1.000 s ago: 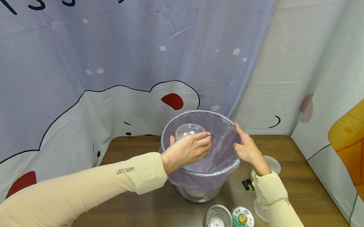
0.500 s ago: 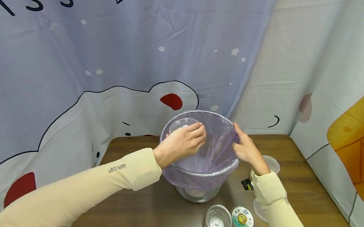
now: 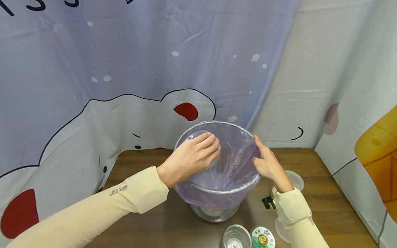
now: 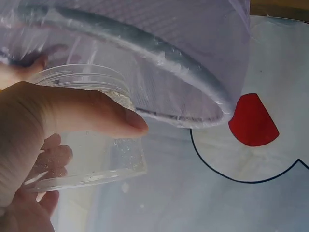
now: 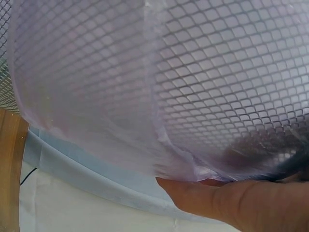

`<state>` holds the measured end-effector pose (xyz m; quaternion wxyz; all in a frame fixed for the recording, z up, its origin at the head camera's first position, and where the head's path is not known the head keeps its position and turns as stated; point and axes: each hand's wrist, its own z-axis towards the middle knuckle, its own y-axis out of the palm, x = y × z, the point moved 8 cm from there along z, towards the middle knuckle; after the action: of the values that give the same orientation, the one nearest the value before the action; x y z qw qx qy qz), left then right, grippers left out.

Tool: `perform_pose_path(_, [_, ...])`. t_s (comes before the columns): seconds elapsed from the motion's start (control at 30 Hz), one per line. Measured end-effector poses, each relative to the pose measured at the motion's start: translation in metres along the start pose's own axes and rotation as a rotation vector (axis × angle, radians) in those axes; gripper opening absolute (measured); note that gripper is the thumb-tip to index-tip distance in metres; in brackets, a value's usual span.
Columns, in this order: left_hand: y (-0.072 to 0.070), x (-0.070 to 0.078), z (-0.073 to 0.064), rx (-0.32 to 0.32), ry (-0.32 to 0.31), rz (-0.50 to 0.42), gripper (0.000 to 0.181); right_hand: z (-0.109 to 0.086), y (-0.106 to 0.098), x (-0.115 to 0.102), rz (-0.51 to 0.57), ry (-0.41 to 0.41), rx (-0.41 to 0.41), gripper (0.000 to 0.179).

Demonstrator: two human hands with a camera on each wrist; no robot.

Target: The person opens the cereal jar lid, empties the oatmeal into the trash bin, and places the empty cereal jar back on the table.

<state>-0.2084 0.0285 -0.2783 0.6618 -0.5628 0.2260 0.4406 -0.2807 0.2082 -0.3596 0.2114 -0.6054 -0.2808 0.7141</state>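
A mesh bin [image 5: 217, 72] with a thin purple bag [image 3: 205, 198] folded over its rim stands on the wooden table. My left hand [image 3: 195, 154] grips a clear plastic jar [image 4: 106, 154] over the left part of the bin's mouth. The jar is tipped, its threaded neck toward the bin; in the head view the hand covers much of it. At the right side of the rim, my right hand [image 3: 270, 165] holds the bin's edge through the bag. In the right wrist view, fingers [image 5: 241, 200] press against the bag at the rim.
Another clear jar [image 3: 236, 240] stands in front of the bin, beside a round container with a printed lid [image 3: 263, 240]. Clear round lids [image 3: 295, 179] lie to the right, partly under the right forearm. Printed curtains [image 3: 141, 59] hang behind and beside the table.
My left hand has moved slightly left and up with the jar, turning it so that its round end is mostly hidden behind the hand. The right hand stays at the rim.
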Motion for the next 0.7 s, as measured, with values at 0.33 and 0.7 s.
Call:
perform_pose_path(0.33, [-0.001, -0.008, -0.011, 0.039, -0.086, -0.101, 0.035, 0.000, 0.000, 0.000, -0.003, 0.003, -0.001, 0.079])
perform_pose_path(0.7, [0.002, -0.016, -0.022, 0.066, -0.194, -0.160, 0.042, -0.001, 0.000, 0.001, 0.008, 0.002, -0.001, 0.080])
